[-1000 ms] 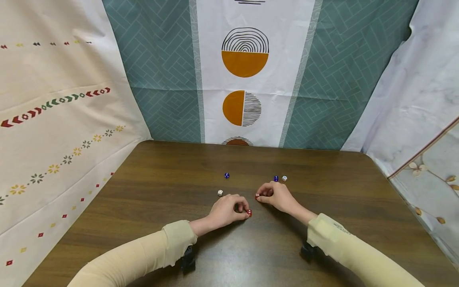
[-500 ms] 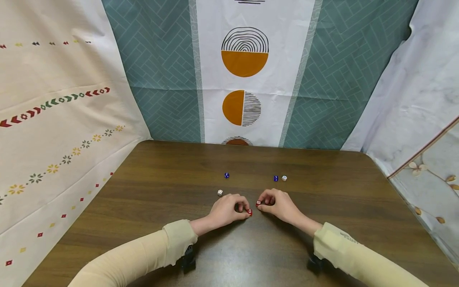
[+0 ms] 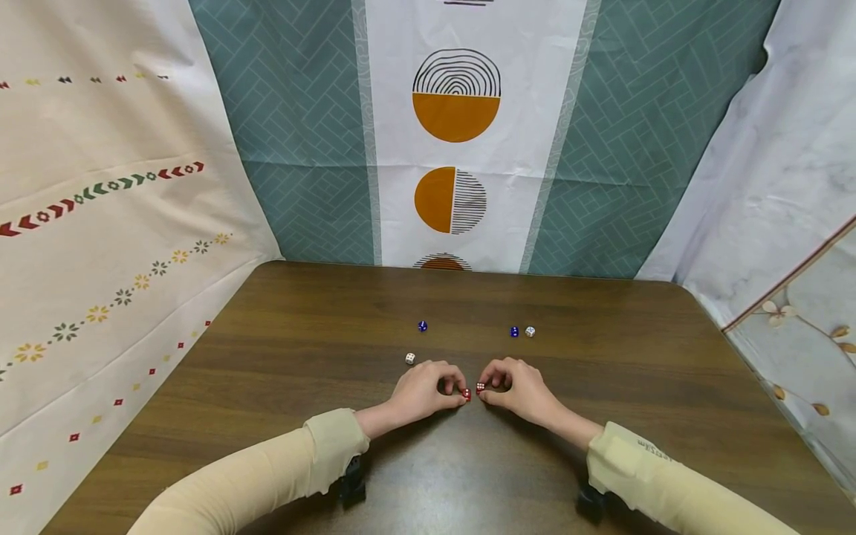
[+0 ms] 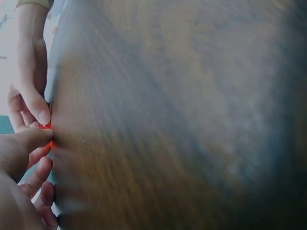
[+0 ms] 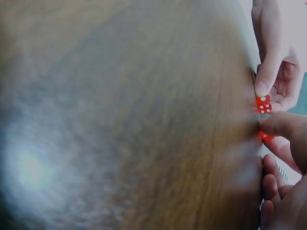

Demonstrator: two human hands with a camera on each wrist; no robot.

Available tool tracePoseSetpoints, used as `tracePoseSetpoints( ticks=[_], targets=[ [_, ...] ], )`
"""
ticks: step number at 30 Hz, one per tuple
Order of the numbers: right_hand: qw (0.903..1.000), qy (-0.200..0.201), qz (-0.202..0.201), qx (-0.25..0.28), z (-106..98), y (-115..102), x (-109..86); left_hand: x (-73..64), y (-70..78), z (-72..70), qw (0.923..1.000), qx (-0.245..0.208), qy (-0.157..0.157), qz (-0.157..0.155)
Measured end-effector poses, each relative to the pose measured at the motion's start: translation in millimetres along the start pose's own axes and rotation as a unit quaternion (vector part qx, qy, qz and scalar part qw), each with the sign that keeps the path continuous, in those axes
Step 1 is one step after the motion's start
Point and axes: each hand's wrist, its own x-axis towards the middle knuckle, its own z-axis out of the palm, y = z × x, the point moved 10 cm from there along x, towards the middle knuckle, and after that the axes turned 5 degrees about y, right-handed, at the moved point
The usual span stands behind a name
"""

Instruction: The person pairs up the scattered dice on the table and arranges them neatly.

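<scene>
Between thumb and forefinger, my left hand point(image 3: 423, 391) pinches a red die point(image 3: 467, 394) with white pips at the middle of the table. Just to its right, my right hand point(image 3: 523, 388) pinches a second red die point(image 3: 480, 388) the same way. A narrow gap parts the two dice in the head view. In the right wrist view, the left hand's red die point(image 5: 264, 104) shows its pips plainly, while the thumb covers most of the right hand's red die point(image 5: 266, 135). A white die point(image 3: 410, 359) lies just beyond the left hand.
Farther back on the brown wooden table point(image 3: 321, 319) lies a blue die point(image 3: 422, 326). Another blue die point(image 3: 514, 331) sits beside a white die point(image 3: 530, 331) beyond the right hand. Patterned cloths point(image 3: 307, 148) hang behind and along both sides.
My right hand has drawn its red die toward me, bringing it level with and close beside the left one. The left hand has hardly moved.
</scene>
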Motion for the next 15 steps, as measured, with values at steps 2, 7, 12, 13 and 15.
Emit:
tracePoseSetpoints(
  ticks=[2,7,12,13,15],
  targets=[
    [1.0000,0.003,-0.005,-0.003,0.1,-1.0,-0.9,0.2,0.1,-0.1,1.0000,0.001,0.001,0.000],
    [1.0000,0.001,-0.004,-0.003,1.3,-4.0,-3.1,0.1,0.6,-0.4,1.0000,0.003,0.002,0.003],
    [1.0000,0.000,0.002,-0.002,2.2,-3.2,-4.4,0.1,0.3,0.3,1.0000,0.000,-0.001,0.002],
    [1.0000,0.000,0.002,-0.001,2.1,-3.1,-4.5,0.2,0.0,0.6,1.0000,0.000,-0.002,0.000],
    [1.0000,0.000,0.000,0.001,2.3,-3.4,-4.8,0.4,-0.3,0.9,1.0000,-0.002,-0.002,0.001]
  ],
)
